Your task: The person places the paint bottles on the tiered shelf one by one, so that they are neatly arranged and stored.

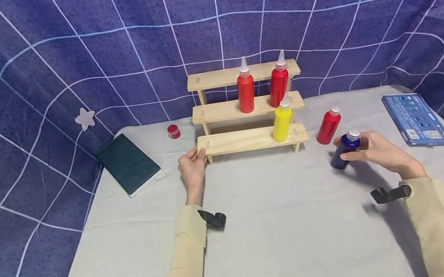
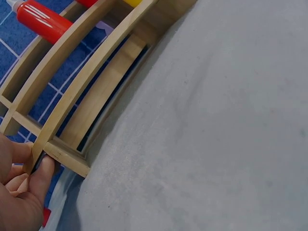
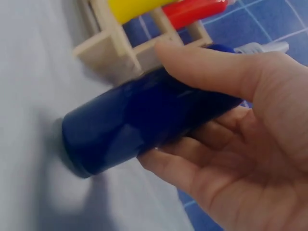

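Note:
A three-tier wooden rack [image 1: 239, 140] stands at the back of the table. My left hand [image 1: 192, 168] pinches the left end of its lowest board, thumb and fingers on either side in the left wrist view. My right hand [image 1: 377, 154] grips a dark blue squeeze bottle [image 3: 130, 115] with a white tip, right of the rack. Beside that bottle stands a red squeeze bottle [image 1: 328, 127] on the table. Two more red bottles, a left one [image 1: 246, 92] and a right one [image 1: 279, 85], stand on the middle board. A yellow squeeze bottle [image 1: 282, 124] is on the lowest board's right part.
At the left lies a dark green notebook [image 1: 127, 163]. A small red-lidded jar [image 1: 173, 131] sits between it and the rack. A blue flat box [image 1: 417, 119] lies at the right. Behind the table hangs a blue checked curtain [image 1: 200, 42].

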`<control>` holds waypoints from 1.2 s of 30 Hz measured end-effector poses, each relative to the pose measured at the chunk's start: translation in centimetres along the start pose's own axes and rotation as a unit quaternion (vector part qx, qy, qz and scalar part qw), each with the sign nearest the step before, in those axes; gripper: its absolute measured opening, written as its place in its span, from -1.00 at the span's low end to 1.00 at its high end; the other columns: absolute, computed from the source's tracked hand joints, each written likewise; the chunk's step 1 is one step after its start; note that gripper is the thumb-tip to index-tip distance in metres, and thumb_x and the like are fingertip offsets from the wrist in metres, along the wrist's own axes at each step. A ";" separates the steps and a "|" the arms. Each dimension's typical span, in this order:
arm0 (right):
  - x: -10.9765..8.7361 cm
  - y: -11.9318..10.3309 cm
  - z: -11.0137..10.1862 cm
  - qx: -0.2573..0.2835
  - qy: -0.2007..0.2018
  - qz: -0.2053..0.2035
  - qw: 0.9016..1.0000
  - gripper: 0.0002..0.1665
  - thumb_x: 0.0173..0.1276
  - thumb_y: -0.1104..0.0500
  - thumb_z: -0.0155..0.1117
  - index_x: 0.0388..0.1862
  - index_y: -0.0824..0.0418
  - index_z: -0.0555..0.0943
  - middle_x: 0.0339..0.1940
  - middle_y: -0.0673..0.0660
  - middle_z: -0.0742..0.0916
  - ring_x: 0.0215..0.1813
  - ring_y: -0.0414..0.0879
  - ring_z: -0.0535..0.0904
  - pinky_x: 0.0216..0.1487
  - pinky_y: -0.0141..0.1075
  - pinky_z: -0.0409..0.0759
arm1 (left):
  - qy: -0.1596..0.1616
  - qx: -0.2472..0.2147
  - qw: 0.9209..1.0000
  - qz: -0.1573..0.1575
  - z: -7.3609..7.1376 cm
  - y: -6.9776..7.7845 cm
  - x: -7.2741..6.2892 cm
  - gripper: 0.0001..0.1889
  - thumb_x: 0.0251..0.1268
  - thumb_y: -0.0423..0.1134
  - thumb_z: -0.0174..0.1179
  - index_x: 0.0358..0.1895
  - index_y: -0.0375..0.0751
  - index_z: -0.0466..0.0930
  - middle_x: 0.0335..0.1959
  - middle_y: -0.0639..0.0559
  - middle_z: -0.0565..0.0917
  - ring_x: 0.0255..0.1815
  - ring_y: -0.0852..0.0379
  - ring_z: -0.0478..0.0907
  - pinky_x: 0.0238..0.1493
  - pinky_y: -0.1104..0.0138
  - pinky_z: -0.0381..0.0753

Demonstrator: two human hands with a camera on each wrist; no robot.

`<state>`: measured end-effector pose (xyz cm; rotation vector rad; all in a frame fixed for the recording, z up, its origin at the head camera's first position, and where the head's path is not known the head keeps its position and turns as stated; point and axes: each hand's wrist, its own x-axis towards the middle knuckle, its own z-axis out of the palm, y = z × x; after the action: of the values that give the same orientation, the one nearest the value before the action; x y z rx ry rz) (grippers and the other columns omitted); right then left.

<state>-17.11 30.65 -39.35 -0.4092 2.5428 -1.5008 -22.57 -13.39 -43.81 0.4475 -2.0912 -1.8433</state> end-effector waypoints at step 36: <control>5.8 -13.9 8.3 0.015 -0.012 -0.024 1.000 -0.42 0.25 0.34 0.34 0.26 0.40 0.47 0.09 0.35 0.65 -0.13 -0.12 0.59 -0.18 -0.42 0.59 | 0.003 0.010 1.000 -0.006 -0.1 0.1 0.1 -0.67 0.29 -0.33 0.28 0.06 -0.44 0.63 -0.08 -0.35 0.69 -0.07 -0.08 0.70 -0.18 0.45 0.74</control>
<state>-18.22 15.57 -31.22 -0.4846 2.5075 -1.5386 -22.59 -13.45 -43.75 0.4704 -2.1090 -1.8260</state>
